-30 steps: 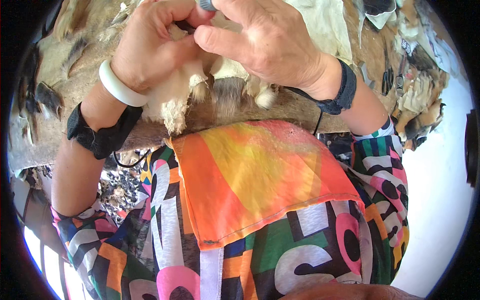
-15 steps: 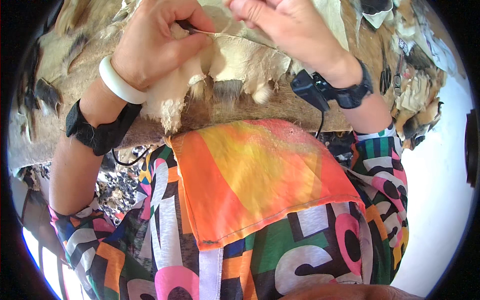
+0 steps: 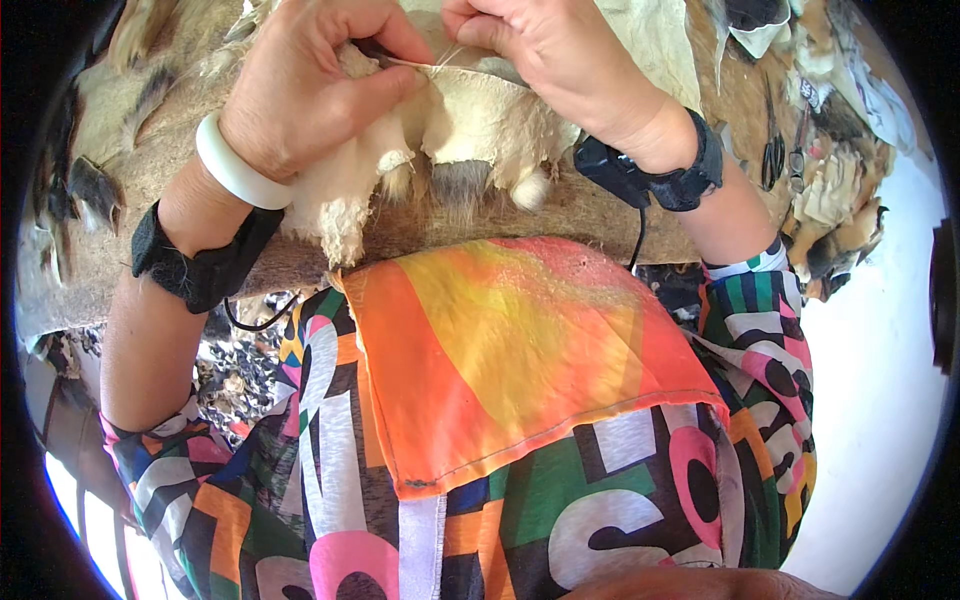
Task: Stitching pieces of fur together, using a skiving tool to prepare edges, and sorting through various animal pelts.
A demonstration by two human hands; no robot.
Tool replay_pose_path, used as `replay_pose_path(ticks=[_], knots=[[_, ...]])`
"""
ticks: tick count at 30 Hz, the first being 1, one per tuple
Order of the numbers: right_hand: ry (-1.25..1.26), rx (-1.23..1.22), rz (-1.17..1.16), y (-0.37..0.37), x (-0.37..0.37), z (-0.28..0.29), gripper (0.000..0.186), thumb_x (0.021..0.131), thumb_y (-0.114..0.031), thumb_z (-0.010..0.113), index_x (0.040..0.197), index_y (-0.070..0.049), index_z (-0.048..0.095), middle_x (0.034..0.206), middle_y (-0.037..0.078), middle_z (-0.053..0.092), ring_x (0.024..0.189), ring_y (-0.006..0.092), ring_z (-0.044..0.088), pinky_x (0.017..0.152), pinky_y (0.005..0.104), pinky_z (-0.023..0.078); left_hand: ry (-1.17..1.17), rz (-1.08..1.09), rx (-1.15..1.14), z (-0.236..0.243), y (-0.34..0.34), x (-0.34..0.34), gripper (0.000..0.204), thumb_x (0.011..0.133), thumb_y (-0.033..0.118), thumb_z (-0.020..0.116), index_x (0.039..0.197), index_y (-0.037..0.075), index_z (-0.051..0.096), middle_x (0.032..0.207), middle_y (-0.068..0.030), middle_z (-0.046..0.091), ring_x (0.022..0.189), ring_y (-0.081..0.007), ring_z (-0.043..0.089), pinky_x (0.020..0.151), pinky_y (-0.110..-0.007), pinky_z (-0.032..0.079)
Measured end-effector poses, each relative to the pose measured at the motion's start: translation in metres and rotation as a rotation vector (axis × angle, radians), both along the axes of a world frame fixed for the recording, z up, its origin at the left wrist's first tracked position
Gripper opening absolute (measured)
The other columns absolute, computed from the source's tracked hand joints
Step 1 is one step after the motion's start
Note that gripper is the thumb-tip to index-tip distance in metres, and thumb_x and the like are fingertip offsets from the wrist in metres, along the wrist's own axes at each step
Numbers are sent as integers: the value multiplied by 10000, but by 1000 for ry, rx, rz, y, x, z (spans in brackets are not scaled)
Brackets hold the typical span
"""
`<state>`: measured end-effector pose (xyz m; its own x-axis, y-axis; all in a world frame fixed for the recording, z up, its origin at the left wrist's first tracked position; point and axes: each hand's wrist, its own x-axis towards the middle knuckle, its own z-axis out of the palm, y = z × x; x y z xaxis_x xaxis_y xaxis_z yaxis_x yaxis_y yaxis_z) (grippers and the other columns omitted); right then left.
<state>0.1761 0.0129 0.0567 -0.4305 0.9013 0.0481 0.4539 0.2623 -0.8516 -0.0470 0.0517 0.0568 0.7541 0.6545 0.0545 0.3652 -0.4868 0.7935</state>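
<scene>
Pinching pale hide piece (image 3: 470,120) between left hand (image 3: 310,90), right hand (image 3: 560,55).

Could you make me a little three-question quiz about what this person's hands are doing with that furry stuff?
1. True or false: the left hand presses on the pale fur piece.
2. What runs between the two hands? A) a thin pale thread B) a metal chain C) a blue ribbon
3. Fill in: the white bangle sits on the ______ wrist.

Key:
1. True; its fingers and thumb pinch the fur's upper edge.
2. A; it stretches from the left thumb to the pinched fingers of the right hand.
3. Left; the right wrist carries only a black strap.
</scene>
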Motion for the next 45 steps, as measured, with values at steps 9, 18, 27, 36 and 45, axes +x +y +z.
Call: replay_pose_path(ticks=[9,18,27,36,45], knots=[[-92,-192,62,10,6,18,252,850,-182,686,924,3,532,807,143,576,707,333,608,627,367,496,8,-11,20,1,4,3,129,702,98,708,815,58,660,839,-32,655,851,-203,579,888,-332,390],[-165,126,137,5,-6,-11,280,728,-125,669,960,-142,513,754,51,601,666,267,646,552,386,505,-17,-71,51,-4,8,4,137,714,135,699,830,73,661,862,-26,653,867,-213,588,917,-346,368],[-228,852,81,1,-10,-4,129,747,-147,651,833,-136,555,811,49,554,738,235,594,634,320,504,-18,21,21,-14,9,4,196,685,171,727,839,70,659,854,-15,648,839,-196,557,842,-323,408],[161,880,170,15,-36,-12,81,821,-152,647,864,-134,581,832,18,570,720,149,573,601,265,484,-207,-62,100,-21,9,6,263,718,143,736,947,40,658,891,-30,667,865,-211,566,861,-320,420],[604,-478,4,3,-10,9,137,1063,-201,435,986,-95,472,723,-31,470,613,29,430,546,164,379,-128,-67,-54,-17,14,16,126,759,110,710,884,98,701,925,-5,682,932,-189,579,912,-341,390]])
